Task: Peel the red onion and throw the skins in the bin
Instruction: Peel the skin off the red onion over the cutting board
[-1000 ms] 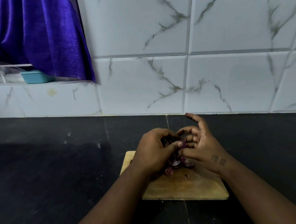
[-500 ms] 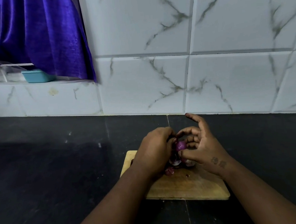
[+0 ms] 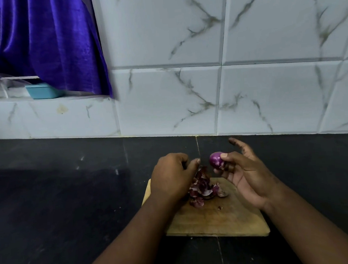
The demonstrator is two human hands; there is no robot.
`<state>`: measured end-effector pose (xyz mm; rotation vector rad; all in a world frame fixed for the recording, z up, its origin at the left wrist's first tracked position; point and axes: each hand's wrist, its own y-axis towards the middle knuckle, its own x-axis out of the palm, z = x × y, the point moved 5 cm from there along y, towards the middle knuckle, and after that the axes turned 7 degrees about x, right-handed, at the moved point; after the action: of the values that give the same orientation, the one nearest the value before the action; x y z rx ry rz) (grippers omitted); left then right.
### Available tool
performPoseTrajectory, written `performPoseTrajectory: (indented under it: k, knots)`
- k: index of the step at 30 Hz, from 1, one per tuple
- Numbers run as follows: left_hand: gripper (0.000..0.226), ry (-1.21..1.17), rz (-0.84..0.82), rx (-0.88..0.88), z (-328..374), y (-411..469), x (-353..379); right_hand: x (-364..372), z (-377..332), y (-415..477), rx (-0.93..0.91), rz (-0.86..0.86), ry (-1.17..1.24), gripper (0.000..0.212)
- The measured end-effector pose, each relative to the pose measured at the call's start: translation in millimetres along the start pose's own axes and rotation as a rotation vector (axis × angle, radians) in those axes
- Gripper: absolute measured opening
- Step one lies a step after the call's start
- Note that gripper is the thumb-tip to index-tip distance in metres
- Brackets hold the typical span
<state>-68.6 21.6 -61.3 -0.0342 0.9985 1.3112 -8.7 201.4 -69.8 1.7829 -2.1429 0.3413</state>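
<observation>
A small, shiny purple red onion (image 3: 215, 159) sits between the thumb and fingers of my right hand (image 3: 246, 174), held above the far edge of the wooden cutting board (image 3: 218, 219). My left hand (image 3: 173, 175) hovers just left of it with fingers curled; a strip of skin hangs below its thumb, though whether it grips that strip is unclear. A pile of dark red onion skins (image 3: 202, 188) lies on the board under both hands. No bin is in view.
The board lies on a black stone counter (image 3: 60, 201) against a white marble-pattern tiled wall (image 3: 205, 67). At the upper left a purple curtain (image 3: 39, 44) hangs over a ledge holding a small blue tub (image 3: 41, 91).
My hands were together around the onion; now they have parted. The right hand has lifted the peeled onion to the right, and the skin pile is uncovered.
</observation>
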Motion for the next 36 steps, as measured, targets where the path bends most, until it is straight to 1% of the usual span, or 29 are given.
performPoseTrajectory:
  k: [3,5,6,7,8,9,10,11,13,14,16,18,24,29,34,36]
  knots:
    - [0.015,-0.001,-0.039,0.015,4,-1,0,-2,3,-1,0.080,0.022,0.067,0.081]
    - [0.029,-0.042,-0.057,0.034,7,-3,0,-3,5,0,0.122,0.033,0.089,0.076]
    - [0.024,-0.057,-0.052,0.042,9,-2,-1,-3,6,0,0.137,0.034,0.096,0.072]
    - [0.013,-0.065,-0.043,0.043,9,-2,-1,-3,6,0,0.150,0.031,0.101,0.068]
    - [0.012,-0.069,-0.031,0.043,12,-2,-3,-3,7,0,0.161,0.029,0.102,0.063]
    - [0.028,-0.057,-0.017,0.044,11,-2,-3,-3,8,1,0.168,0.031,0.101,0.059]
    - [0.038,-0.048,-0.008,0.052,11,-1,-3,-4,9,0,0.172,0.033,0.096,0.056]
    - [0.037,-0.043,0.004,0.073,13,-2,-3,-4,9,0,0.174,0.036,0.093,0.055]
    - [0.014,-0.093,0.013,0.138,21,-4,-5,-4,9,-1,0.172,0.031,0.105,0.053]
    - [0.012,-0.115,0.005,0.175,25,-6,-5,-3,8,-1,0.171,0.023,0.113,0.050]
    - [0.027,-0.085,0.006,0.282,31,-9,-2,-1,8,-2,0.164,0.003,0.108,0.042]
    - [0.029,-0.046,0.051,0.354,36,-12,-2,1,9,-2,0.156,-0.017,0.085,0.038]
    - [0.012,-0.075,0.153,0.320,33,-9,-6,3,9,-1,0.132,-0.035,0.068,0.040]
    - [0.016,-0.180,0.155,0.218,22,-7,-2,0,8,0,0.115,-0.004,0.050,0.037]
    - [0.016,-0.126,0.118,0.213,21,-5,-2,-2,7,0,0.064,0.022,-0.086,0.048]
    - [0.016,-0.083,0.090,0.218,21,-4,-1,-2,6,-1,0.026,0.021,-0.139,0.044]
